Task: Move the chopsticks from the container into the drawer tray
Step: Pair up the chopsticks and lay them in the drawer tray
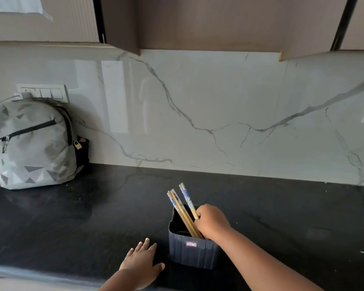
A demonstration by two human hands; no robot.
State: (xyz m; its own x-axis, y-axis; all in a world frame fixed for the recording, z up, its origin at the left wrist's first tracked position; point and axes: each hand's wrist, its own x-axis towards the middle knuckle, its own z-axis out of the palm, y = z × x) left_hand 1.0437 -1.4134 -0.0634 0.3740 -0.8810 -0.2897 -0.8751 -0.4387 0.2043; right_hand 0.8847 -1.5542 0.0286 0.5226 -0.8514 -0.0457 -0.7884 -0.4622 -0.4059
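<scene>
A dark blue ribbed plastic container (pixel 192 254) stands on the black countertop near its front edge. Several wooden chopsticks (pixel 182 206) with blue-and-white patterned tops stick out of it, leaning to the upper left. My right hand (pixel 211 221) reaches over the container's right rim with its fingers closed around the chopsticks' shafts. Just left of the container, my left hand (pixel 142 262) lies flat on the counter, palm down and fingers spread, holding nothing. No drawer or tray is in view.
A grey backpack (pixel 33 143) with a small brass padlock leans against the marble backsplash at the far left. Switch plates (pixel 43 93) sit on the wall behind it. Brown wall cabinets (pixel 208 24) hang overhead.
</scene>
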